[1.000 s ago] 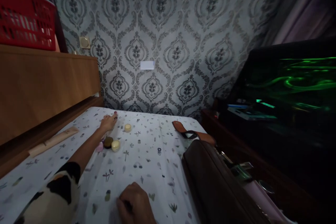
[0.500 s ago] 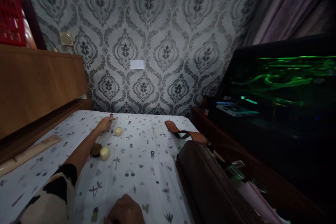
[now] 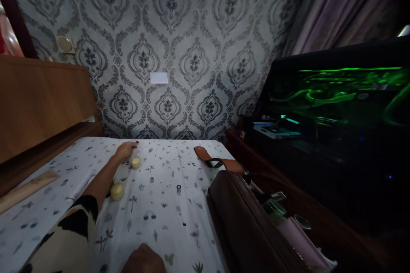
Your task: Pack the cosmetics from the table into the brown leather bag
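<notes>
My left hand [image 3: 126, 150] reaches to the far side of the white printed cloth [image 3: 166, 204], fingers closed. A tiny red spot shows at its fingertips; I cannot make out whether it is a nail or a small object. Just nearer than the hand sits a small pale-yellow round pot [image 3: 136, 162]. Another pale-yellow pot [image 3: 117, 191] stands beside my forearm, with a dark round thing mostly hidden behind it. At the bottom edge my right hand [image 3: 144, 259] is curled, its fingers turned out of sight.
To the right lies a dark brown leather bag [image 3: 237, 217], beyond it a tan strap-like piece [image 3: 221, 162] with a dark band. Small items and a pink thing [image 3: 299, 236] crowd past the bag. A wooden cabinet [image 3: 41, 102] bounds the left; a green-lit dark case [image 3: 336, 106] stands right.
The view has turned a little to the right, so things sit further left. My left hand's fingers look more drawn in. The dark round thing is now mostly covered by my forearm.
</notes>
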The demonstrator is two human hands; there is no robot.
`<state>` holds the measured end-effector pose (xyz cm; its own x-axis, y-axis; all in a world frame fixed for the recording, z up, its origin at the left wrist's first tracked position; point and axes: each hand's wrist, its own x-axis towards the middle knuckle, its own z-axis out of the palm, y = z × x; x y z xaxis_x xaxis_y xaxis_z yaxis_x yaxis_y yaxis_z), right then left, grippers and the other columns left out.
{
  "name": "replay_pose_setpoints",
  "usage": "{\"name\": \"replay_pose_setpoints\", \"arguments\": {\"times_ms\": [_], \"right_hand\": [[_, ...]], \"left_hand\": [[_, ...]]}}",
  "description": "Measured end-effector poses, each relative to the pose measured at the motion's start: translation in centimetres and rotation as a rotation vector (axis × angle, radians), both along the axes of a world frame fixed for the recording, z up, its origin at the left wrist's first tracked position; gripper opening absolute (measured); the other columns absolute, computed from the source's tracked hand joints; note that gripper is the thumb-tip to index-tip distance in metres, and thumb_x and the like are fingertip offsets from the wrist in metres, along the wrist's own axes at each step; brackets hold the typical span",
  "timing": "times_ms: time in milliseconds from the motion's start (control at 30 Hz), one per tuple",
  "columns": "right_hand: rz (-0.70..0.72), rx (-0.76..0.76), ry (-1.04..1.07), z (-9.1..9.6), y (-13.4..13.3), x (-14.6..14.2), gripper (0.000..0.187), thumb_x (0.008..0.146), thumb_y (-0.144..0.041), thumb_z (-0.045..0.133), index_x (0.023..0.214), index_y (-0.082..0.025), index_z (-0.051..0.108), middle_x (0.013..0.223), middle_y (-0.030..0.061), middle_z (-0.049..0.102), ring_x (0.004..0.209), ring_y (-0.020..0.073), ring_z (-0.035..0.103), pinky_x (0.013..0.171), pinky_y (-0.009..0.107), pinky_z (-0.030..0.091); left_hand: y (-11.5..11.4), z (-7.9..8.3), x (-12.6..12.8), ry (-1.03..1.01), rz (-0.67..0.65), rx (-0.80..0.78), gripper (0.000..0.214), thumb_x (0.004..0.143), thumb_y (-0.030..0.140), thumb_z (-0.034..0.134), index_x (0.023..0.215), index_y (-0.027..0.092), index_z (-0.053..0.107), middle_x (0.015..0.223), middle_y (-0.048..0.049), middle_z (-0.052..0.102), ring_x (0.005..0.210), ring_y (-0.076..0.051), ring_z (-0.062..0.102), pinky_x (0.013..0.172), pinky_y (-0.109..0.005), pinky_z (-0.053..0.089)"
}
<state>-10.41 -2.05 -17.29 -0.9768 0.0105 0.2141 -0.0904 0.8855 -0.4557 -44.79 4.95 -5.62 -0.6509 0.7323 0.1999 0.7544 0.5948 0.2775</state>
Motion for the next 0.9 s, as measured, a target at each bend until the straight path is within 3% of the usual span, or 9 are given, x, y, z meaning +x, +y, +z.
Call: {"name": "replay_pose_setpoints", "arguments": {"times_ms": [167,333,467,600,733,900], "right_hand": [[0.061,0.060,-0.004,0.9,0.2,0.4,0.011,0.067,-0.030,0.079,0.065,-0.023,0.071,0.058,-0.0017,0.064,0.052,0.0148,0.048,0.053,0.027,0.040],[0.029,0.078,0.015,3.0,0.4,1.8,0.010,0.071,-0.031,0.076,0.070,-0.022,0.072,0.067,0.0007,0.070,0.057,0.0159,0.053,0.061,0.028,0.043],[0.058,0.031,0.007,5.0,0.7,2.7,0.012,0.072,-0.031,0.076,0.071,-0.019,0.073,0.067,0.0023,0.071,0.056,0.0156,0.053,0.063,0.028,0.044],[0.057,-0.019,0.005,6.7,0.8,3.6,0.010,0.072,-0.026,0.075,0.073,-0.017,0.073,0.069,0.0026,0.071,0.058,0.0144,0.054,0.068,0.027,0.044],[-0.006,-0.094,0.025,8.0,0.6,4.5,0.007,0.074,-0.022,0.073,0.072,-0.016,0.071,0.072,0.0038,0.072,0.066,0.0158,0.058,0.066,0.025,0.042],[-0.080,-0.179,0.025,9.2,0.6,5.3,0.008,0.073,-0.017,0.073,0.068,-0.017,0.067,0.072,0.0028,0.070,0.072,0.0161,0.060,0.065,0.024,0.041]], "left_hand": [[1.2,0.8,1.9,-0.039,-0.067,-0.023,0.031,0.094,0.035,0.059,0.120,0.018,0.060,0.125,-0.0088,0.060,0.109,-0.023,0.061,0.093,-0.044,0.053],[2.4,1.5,3.6,-0.058,-0.003,-0.075,0.037,0.094,0.037,0.059,0.126,0.017,0.056,0.125,-0.0095,0.060,0.108,-0.024,0.062,0.091,-0.045,0.053],[3.7,1.6,5.1,-0.071,0.073,-0.206,0.037,0.094,0.038,0.060,0.124,0.016,0.057,0.123,-0.0098,0.060,0.105,-0.023,0.062,0.088,-0.045,0.055],[4.8,2.1,6.8,-0.032,0.034,-0.294,0.036,0.094,0.037,0.060,0.122,0.016,0.057,0.122,-0.0094,0.061,0.105,-0.023,0.062,0.089,-0.044,0.055],[5.0,2.6,8.7,0.053,-0.028,-0.293,0.036,0.094,0.038,0.060,0.123,0.017,0.057,0.125,-0.0098,0.059,0.108,-0.024,0.061,0.092,-0.046,0.053],[4.3,2.1,11.7,0.122,-0.089,-0.280,0.038,0.093,0.038,0.060,0.124,0.017,0.057,0.128,-0.0103,0.058,0.114,-0.025,0.059,0.096,-0.050,0.050]]}}
